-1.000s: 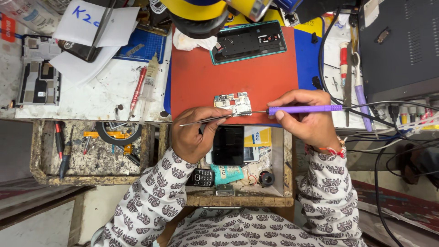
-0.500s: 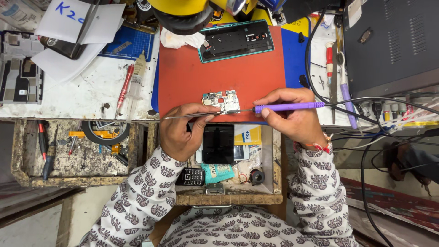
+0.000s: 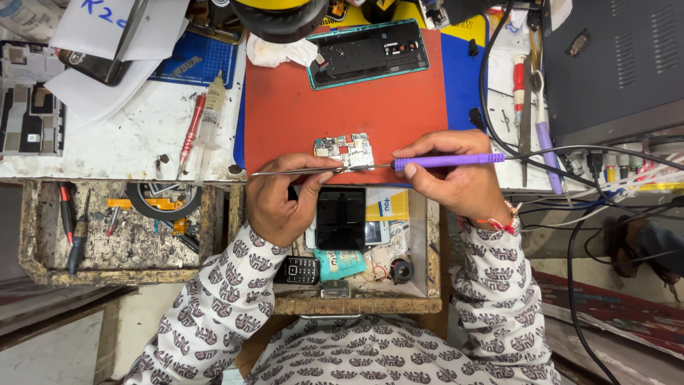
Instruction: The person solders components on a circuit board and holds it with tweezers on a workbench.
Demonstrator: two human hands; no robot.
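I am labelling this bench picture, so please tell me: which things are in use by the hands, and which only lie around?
In use:
- left hand with tweezers
- right hand with purple soldering iron
- small circuit board on the red mat

Lying about:
- opened phone frame
- syringe
- red pen
- black keypad phone in the drawer

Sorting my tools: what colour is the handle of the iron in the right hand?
Purple, on the ribbed plastic soldering iron handle; the head view shows it.
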